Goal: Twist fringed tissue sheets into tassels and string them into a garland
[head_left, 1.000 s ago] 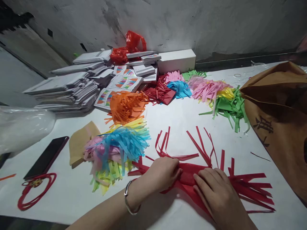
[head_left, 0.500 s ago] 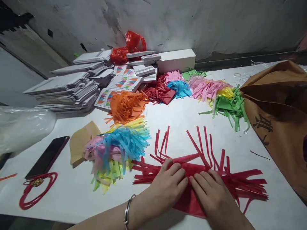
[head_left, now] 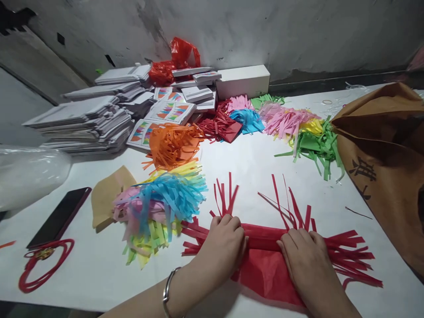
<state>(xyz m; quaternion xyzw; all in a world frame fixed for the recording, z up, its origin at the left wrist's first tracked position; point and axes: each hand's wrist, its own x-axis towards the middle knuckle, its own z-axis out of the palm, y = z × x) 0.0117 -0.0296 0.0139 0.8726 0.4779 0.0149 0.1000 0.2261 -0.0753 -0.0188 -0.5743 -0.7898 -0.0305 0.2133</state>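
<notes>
Red fringed tissue paper [head_left: 265,269] lies on the white table, its cut strips spreading left, right and upward. My left hand [head_left: 223,245], with a silver bangle on the wrist, has its fingers curled over the left part of the paper. Over the right part, the fingers of my right hand [head_left: 306,256] are wrapped round the same paper. Between the hands a folded band runs across the top of the sheet, and a smooth panel hangs below it toward the table's front edge. Both thumbs are partly hidden.
Blue fringed paper [head_left: 172,194] and orange fringed paper [head_left: 175,145] lie to the left. Further left are a black phone [head_left: 59,218] and red cord [head_left: 24,276]. Stacked white packets [head_left: 76,123] and a white box [head_left: 243,81] stand behind. A brown bag [head_left: 380,176] is at right.
My hands have moved apart, uncovering the folded band and more of the red panel between them. The upright strips have shifted. The view has turned slightly.
</notes>
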